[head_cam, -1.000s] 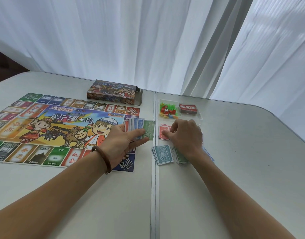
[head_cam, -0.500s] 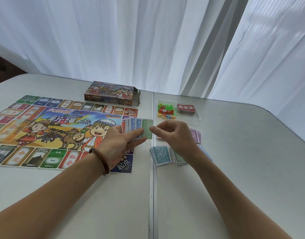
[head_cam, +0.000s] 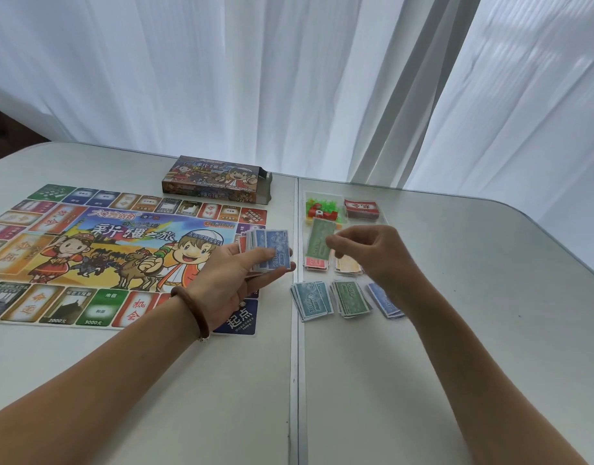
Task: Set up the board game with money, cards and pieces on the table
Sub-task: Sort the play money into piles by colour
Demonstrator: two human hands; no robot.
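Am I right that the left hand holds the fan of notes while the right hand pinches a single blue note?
Not quite: the head view shows the single note in the right hand is green, not blue. The left hand does hold the fan of notes.

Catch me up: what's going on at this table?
A person is sorting the game's play money. The left hand holds a fanned stack of bills, a blue one on top. The right hand pinches a single green bill above the sorted piles lying on the table beside the board. The board is laid out flat, the box behind it; a clear tray holds small pieces and a red card deck.
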